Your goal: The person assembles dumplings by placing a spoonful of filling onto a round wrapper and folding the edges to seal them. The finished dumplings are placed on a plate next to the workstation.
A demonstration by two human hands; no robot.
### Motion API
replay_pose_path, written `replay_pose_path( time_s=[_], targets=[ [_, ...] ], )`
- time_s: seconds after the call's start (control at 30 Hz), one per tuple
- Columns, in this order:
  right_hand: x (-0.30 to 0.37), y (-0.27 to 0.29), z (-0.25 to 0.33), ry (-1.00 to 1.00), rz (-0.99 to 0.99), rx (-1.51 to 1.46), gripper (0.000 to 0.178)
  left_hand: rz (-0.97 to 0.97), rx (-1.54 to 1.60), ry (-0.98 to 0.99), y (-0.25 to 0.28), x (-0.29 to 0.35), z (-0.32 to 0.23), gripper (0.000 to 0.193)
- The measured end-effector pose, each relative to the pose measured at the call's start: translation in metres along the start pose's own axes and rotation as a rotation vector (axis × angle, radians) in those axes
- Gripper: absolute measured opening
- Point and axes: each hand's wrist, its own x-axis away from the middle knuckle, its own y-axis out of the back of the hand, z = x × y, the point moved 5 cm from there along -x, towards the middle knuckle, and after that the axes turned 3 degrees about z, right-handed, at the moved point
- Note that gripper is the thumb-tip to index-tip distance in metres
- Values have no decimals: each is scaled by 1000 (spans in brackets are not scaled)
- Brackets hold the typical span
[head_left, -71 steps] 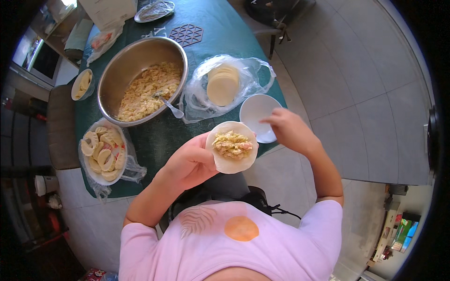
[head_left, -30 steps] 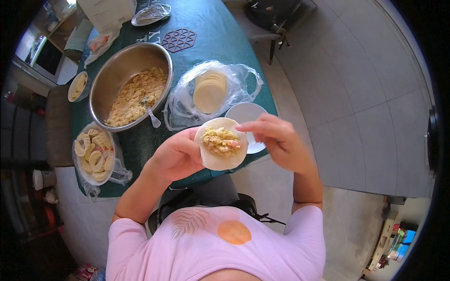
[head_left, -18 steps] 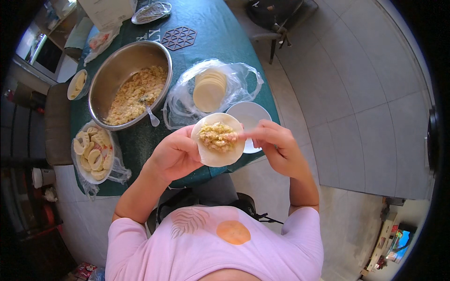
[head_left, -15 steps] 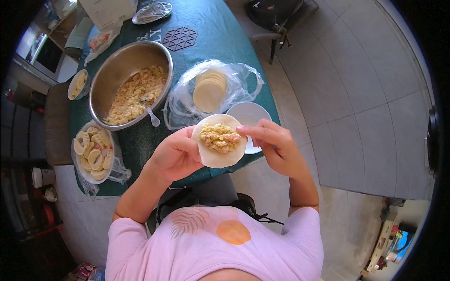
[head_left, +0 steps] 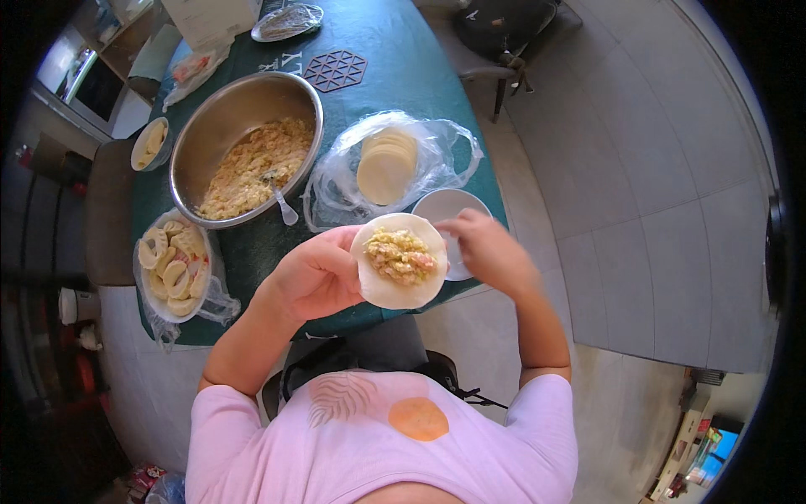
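Observation:
My left hand (head_left: 323, 273) is closed on the edge of a round dumpling wrapper (head_left: 382, 292), held nearly flat above the table's near edge. A mound of pale, chunky filling (head_left: 401, 256) sits in the middle of the wrapper. My right hand (head_left: 491, 252) is just right of the wrapper, over a white bowl (head_left: 457, 202). It is slightly blurred, its index finger stretched toward the bowl and the other fingers partly hidden; nothing shows in it. What the bowl holds is hidden.
On the green-covered table (head_left: 382, 63) stand a large steel bowl (head_left: 180, 164) of filling with a spoon (head_left: 287, 210), a stack of wrappers (head_left: 386, 172) in a plastic bag (head_left: 449, 151), and a plate of folded dumplings (head_left: 178, 269). A dark trivet (head_left: 336, 70) lies farther back.
My right hand has left the wrapper's edge and moved right, over the white bowl. My left hand still holds the filled wrapper. The view has shifted slightly.

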Motion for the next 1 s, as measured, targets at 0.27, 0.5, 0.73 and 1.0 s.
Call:
replay_pose_path(
  time_s=[0.27, 0.5, 0.73, 1.0],
  targets=[
    [6, 63, 80, 541, -84, -281, 57, 151, 63, 191, -17, -5, 15, 61],
    [5, 68, 76, 580, -133, -102, 60, 167, 52, 180, -17, -2, 15, 59],
    [11, 67, 76, 498, -132, -120, 53, 88, 16, 92, -18, -1, 8, 68],
    [29, 61, 56, 300, -284, -321, 37, -32, 69, -68, -2, 3, -5, 59]
  ],
)
